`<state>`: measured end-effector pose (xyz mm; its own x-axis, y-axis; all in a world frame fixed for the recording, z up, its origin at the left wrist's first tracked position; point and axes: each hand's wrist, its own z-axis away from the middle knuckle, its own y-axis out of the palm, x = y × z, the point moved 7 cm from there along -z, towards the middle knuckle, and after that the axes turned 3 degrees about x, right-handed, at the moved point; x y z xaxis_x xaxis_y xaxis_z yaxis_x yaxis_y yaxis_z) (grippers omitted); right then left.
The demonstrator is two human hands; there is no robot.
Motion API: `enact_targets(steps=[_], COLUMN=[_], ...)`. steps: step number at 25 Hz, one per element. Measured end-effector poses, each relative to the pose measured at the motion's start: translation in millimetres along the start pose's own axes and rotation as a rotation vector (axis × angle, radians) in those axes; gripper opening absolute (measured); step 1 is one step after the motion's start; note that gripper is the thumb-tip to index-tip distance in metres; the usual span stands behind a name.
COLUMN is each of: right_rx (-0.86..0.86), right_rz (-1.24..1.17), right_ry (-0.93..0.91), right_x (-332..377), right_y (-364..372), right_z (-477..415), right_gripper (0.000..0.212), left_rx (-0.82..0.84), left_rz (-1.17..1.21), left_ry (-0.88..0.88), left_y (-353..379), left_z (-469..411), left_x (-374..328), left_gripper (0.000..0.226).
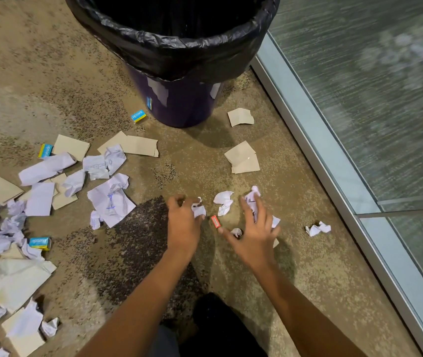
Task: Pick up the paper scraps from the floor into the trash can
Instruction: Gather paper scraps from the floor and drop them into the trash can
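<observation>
Head view shows gathering under way: both hands work the scraps on the carpet [308, 292] just short of the bin [179, 104]. Left hand [183, 222] is clenched round a white wad [198, 209]. Right hand [254, 235] is spread wide, fingers pressing a crumpled scrap [252, 199], not yet closed. Next, likely, close that grip, then lift both loads over the liner [174, 50]. Most scraps [37, 202] lie at left.

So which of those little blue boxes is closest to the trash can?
The blue box lying just left of the trash can's base. The other two sit far left among the paper scraps.
</observation>
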<state>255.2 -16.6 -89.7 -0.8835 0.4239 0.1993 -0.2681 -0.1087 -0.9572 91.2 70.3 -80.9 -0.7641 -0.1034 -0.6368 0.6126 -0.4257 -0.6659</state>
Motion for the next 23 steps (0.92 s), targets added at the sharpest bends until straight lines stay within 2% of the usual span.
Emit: enact_targets(steps=[2,5,7,12,14,17,20,23], right_rx=[0.054,0.073,0.036,-0.077,-0.051,0.021,0.02,-0.074], right_rz=[0.104,0.131,0.207,0.236,0.216,0.22,0.117,-0.031], right_ry=[-0.125,-0.229,-0.245,-0.031,0.038,-0.001,0.017,0.113], right_x=[11,19,14,-36,-52,-57,-59,-64], right_y=[7,16,19,11,6,7,4,-2], right_z=[5,19,26,36,40,44,45,43], right_gripper=[0.077,0.057,0.056,0.038,0.041,0.053,0.064,0.055], left_rx=[-0.001,-0.018,-0.022,-0.028,-0.043,-0.061,-0.067,-0.073], left_rz=[0.009,-0.053,-0.084,-0.078,-0.047,0.004,0.033,0.045], left_ry=[0.021,0.041,0.034,-0.001,0.0,0.003,0.017,0.03], left_y=[2,1,-1,-6,-8,-10,-12,-16], left_z=[-1,0,4,12,15,21,29,35], left_x=[-2,-3,-2,8,12,17,16,13], left_gripper=[0.039,0.035,0.035,0.028,0.026,0.025,0.027,0.028])
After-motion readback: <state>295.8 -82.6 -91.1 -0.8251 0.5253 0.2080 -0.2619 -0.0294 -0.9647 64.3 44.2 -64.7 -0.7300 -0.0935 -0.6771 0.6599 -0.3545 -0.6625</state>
